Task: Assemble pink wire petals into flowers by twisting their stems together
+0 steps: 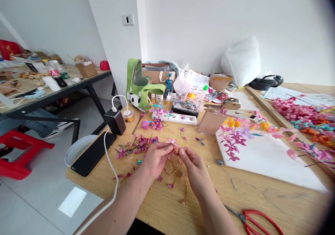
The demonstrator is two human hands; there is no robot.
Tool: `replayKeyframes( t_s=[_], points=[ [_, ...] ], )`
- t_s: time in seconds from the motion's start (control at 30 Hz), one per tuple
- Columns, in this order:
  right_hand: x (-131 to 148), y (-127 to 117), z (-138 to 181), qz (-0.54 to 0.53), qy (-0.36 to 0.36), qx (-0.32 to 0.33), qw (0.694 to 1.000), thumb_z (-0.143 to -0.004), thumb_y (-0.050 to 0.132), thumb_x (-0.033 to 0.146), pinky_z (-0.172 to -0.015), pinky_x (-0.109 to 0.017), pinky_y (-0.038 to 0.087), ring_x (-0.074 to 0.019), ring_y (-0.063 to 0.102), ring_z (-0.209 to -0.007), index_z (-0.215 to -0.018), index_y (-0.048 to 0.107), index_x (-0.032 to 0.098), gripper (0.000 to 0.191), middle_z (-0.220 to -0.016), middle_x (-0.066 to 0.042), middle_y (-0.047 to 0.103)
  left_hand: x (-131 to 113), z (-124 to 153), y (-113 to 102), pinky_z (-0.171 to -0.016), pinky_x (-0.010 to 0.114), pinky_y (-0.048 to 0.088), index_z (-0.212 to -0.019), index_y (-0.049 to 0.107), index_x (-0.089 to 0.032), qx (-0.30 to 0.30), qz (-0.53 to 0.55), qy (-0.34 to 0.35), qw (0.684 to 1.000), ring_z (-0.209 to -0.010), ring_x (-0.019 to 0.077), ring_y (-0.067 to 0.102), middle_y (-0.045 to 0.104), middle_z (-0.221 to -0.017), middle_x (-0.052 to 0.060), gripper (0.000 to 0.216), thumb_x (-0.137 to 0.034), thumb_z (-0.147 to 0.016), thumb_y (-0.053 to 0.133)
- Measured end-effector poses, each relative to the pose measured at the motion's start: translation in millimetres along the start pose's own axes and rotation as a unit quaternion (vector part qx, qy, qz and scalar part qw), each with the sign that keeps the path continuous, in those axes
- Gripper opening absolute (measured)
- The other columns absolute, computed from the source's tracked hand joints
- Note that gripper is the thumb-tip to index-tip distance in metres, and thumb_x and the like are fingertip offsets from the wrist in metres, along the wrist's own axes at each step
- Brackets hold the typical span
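Between both hands, above the wooden table, is a small pink flower (pixel 172 142) with gold wire stems trailing below it. My left hand (pixel 157 155) pinches the flower from the left, thumb and forefinger pressed together. From the right, my right hand (pixel 191 162) pinches at the flower's lower edge or its stem; the exact grip is hidden by the fingertips. Gold wire stems with pink petals (pixel 171 185) lie under the hands. To the left of them is a pile of purple-pink flower pieces (pixel 142 143). Red-handled scissors (pixel 251 221) lie near my right forearm.
A black phone (pixel 93 153) and a black charger block (pixel 115 121) with a white cable sit at the left edge. A white foam board (pixel 269 165) bearing finished flowers lies right. Behind stand a green panda bag (pixel 138 88), bottles and a clear box (pixel 186 105).
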State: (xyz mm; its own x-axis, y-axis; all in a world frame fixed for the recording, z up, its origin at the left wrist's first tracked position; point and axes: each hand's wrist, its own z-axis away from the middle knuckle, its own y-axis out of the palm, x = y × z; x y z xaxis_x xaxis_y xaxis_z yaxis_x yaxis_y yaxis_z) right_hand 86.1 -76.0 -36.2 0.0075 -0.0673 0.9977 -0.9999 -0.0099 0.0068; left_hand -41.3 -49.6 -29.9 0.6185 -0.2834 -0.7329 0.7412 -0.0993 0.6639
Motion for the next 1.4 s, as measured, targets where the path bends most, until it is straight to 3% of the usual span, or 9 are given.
replayKeyframes(
  t_s=[0.3, 0.63, 0.77, 0.87, 1.03, 1.17, 1.4],
  points=[
    [-4, 2, -2, 0.127, -0.053, -0.042, 0.990, -0.083, 0.054, 0.043, -0.070, -0.030, 0.041, -0.0205, 0.057, -0.075, -0.080, 0.062, 0.017, 0.028, -0.076, -0.005, 0.065, 1, -1, 0, -0.060, 0.024, 0.039, -0.069, 0.075, -0.013, -0.014, 0.000, -0.004, 1.000, -0.067, 0.0127, 0.057, 0.070, -0.075, 0.008, 0.011, -0.019, -0.059, 0.078],
    [-4, 3, 2, -0.002, -0.017, -0.001, 1.000, -0.082, 0.057, 0.046, -0.061, -0.026, 0.041, -0.0157, 0.052, -0.066, -0.072, 0.057, 0.018, 0.030, -0.067, -0.001, 0.058, 3, 1, 1, -0.067, 0.025, 0.042, -0.069, 0.075, -0.013, 0.006, 0.029, -0.007, 1.000, -0.068, 0.0127, 0.059, 0.070, -0.073, 0.007, 0.010, -0.017, -0.061, 0.078],
    [-4, 4, 3, 0.050, -0.038, -0.019, 0.998, -0.086, 0.053, 0.043, -0.071, -0.031, 0.044, -0.0192, 0.057, -0.075, -0.080, 0.062, 0.018, 0.028, -0.076, -0.004, 0.063, 3, 1, 1, -0.063, 0.023, 0.042, -0.070, 0.075, -0.013, -0.001, 0.034, -0.005, 0.999, -0.068, 0.0123, 0.059, 0.071, -0.074, 0.007, 0.011, -0.018, -0.061, 0.078],
    [-4, 6, 4, 0.169, -0.126, -0.080, 0.974, -0.089, 0.049, 0.035, -0.077, -0.035, 0.043, -0.0213, 0.057, -0.084, -0.092, 0.063, 0.019, 0.022, -0.087, -0.006, 0.064, 2, 0, 0, -0.063, 0.023, 0.042, -0.070, 0.075, -0.013, -0.016, 0.036, 0.000, 0.999, -0.069, 0.0120, 0.059, 0.071, -0.075, 0.006, 0.011, -0.016, -0.061, 0.078],
    [-3, 9, 7, 0.337, -0.273, -0.156, 0.888, -0.088, 0.053, 0.023, -0.075, -0.035, 0.042, -0.0204, 0.051, -0.083, -0.094, 0.062, 0.019, 0.011, -0.085, -0.006, 0.059, 5, -1, 0, -0.073, 0.023, 0.043, -0.070, 0.075, -0.013, -0.023, 0.034, 0.012, 0.999, -0.077, 0.0129, 0.060, 0.071, -0.075, 0.006, 0.010, -0.016, -0.061, 0.078],
    [-3, 10, 9, 0.388, -0.289, -0.154, 0.861, -0.090, 0.048, 0.017, -0.069, -0.033, 0.041, -0.0194, 0.047, -0.077, -0.089, 0.060, 0.019, 0.012, -0.081, -0.005, 0.056, 8, -1, 1, -0.078, 0.024, 0.042, -0.069, 0.075, -0.013, -0.028, 0.039, 0.012, 0.999, -0.081, 0.0142, 0.060, 0.072, -0.076, 0.006, 0.011, -0.016, -0.059, 0.079],
    [-4, 14, 12, 0.399, -0.259, -0.179, 0.861, -0.090, 0.045, 0.019, -0.065, -0.032, 0.037, -0.0185, 0.046, -0.071, -0.080, 0.057, 0.019, 0.015, -0.072, -0.003, 0.050, 14, 3, 7, -0.077, 0.023, 0.043, -0.071, 0.075, -0.013, -0.038, 0.067, 0.006, 0.997, -0.078, 0.0130, 0.061, 0.072, -0.077, 0.006, 0.015, -0.017, -0.058, 0.081]
  ],
)
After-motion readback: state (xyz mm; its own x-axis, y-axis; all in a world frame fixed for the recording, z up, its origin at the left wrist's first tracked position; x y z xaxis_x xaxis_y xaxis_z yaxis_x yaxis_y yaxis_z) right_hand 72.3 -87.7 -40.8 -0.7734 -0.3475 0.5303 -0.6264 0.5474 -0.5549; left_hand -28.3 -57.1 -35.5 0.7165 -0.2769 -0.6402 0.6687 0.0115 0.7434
